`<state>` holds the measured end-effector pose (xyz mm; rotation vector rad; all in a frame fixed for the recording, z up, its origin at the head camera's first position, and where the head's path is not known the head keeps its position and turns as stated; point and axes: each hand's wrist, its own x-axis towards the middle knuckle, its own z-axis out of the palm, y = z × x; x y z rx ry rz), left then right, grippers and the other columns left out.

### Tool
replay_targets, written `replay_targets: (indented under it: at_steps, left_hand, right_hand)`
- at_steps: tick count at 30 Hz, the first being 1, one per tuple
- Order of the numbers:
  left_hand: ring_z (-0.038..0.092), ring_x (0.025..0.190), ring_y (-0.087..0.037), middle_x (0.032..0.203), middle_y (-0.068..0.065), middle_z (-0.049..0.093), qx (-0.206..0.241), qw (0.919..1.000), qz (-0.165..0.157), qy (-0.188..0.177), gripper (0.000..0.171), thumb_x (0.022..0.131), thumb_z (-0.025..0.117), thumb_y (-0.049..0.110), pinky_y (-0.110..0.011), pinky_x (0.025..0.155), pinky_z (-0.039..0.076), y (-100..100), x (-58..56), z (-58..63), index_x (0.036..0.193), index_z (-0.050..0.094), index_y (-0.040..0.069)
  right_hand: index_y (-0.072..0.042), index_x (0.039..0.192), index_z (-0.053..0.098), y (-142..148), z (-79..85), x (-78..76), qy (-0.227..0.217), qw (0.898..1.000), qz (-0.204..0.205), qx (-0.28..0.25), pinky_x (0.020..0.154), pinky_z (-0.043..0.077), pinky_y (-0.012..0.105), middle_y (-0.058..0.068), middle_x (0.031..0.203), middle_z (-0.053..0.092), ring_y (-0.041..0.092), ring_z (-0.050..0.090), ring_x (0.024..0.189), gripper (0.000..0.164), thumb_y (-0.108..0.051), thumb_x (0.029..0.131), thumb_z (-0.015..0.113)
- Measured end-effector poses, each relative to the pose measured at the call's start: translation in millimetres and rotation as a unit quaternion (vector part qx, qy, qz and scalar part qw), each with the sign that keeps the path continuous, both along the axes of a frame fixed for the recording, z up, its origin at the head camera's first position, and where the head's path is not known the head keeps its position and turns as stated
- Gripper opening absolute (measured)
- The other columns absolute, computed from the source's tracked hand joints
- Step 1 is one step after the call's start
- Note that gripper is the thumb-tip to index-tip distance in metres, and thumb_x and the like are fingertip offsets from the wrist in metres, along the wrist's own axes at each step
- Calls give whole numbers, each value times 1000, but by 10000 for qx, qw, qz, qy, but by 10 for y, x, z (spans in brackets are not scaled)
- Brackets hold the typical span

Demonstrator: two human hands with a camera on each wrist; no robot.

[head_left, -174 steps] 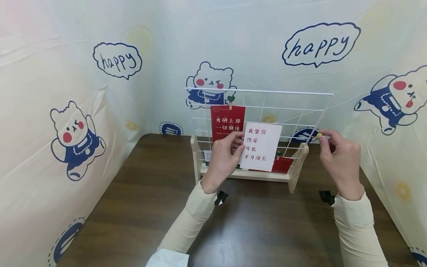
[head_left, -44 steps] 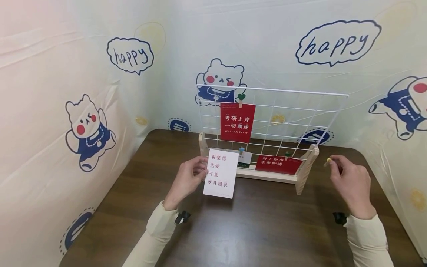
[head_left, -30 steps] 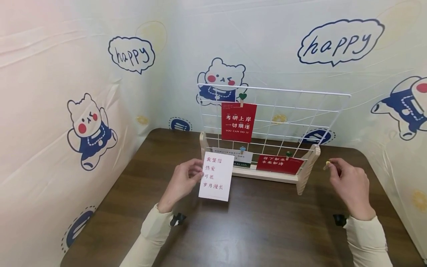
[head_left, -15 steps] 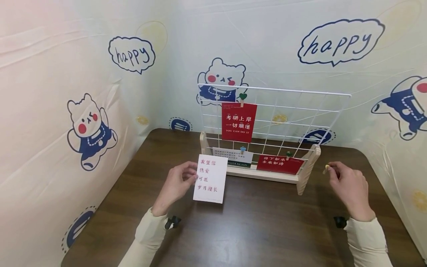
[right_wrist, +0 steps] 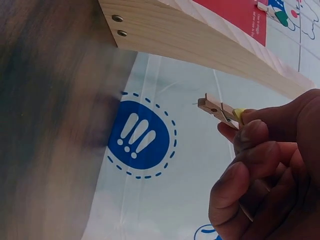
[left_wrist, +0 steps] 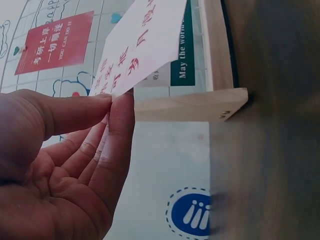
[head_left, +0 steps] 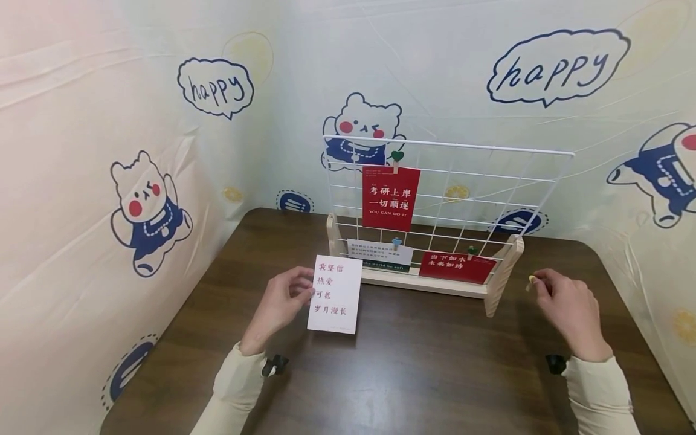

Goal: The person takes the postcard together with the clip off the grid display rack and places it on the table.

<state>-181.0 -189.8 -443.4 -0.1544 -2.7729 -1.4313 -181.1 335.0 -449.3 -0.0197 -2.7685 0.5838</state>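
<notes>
My left hand [head_left: 280,305] pinches a white card [head_left: 334,296] with red Chinese writing by its left edge, between thumb and index finger. The card is upright, in front of the left end of a white wire grid rack [head_left: 451,144] on a wooden stand. Out to the right of the rack, my right hand [head_left: 568,314] pinches a small wooden clothespin [right_wrist: 220,111] with a yellow decoration by its rear end; its tip points away from the fingers. Three cards are clipped to the grid: a tall red card [head_left: 390,199], a white-and-green card [head_left: 380,254] partly covered, and a lower red card [head_left: 457,267].
Everything stands over a dark brown wooden table [head_left: 435,374]. A pale curtain [head_left: 261,163] printed with bears and the word "happy" hangs behind and on both sides. Green clips [head_left: 397,157] and a blue clip [head_left: 397,243] hold the mounted cards.
The white card, first held against the grid, has come left and down with my left hand, uncovering the lower cards. My right hand has dropped lower, still pinching the clothespin.
</notes>
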Motion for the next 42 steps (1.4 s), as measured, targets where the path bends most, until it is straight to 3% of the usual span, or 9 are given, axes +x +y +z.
replay_targets:
  at_steps: [24, 36, 42]
  left_hand:
    - [72, 85, -21, 100, -15, 75, -283, 9993, 203, -156, 34, 94, 72, -2, -30, 76, 64, -276, 59, -84, 127, 67, 0]
    - [72, 83, -20, 98, -15, 75, -286, 9987, 277, -329, 33, 94, 71, -2, -28, 74, 63, -393, 69, -183, 127, 67, 0]
    - [72, 84, -24, 98, -15, 75, -424, 9981, 306, -315, 32, 94, 71, -1, -29, 73, 61, -418, 68, -148, 126, 67, 0]
  right_hand:
    - [5, 106, 70, 91, -89, -43, -790, 9962, 376, 16, 49, 38, 31, 14, 77, 69, 21, 52, 61, 20, -13, 98, 65]
    - [3, 105, 69, 154, -148, -44, -1526, 9867, 559, 41, 52, 44, 33, 13, 81, 70, 22, 55, 66, 21, -16, 97, 64]
    - [2, 105, 69, 175, -151, -83, -1707, 9835, 586, 146, 54, 46, 37, 15, 84, 71, 24, 57, 69, 21, -17, 98, 63]
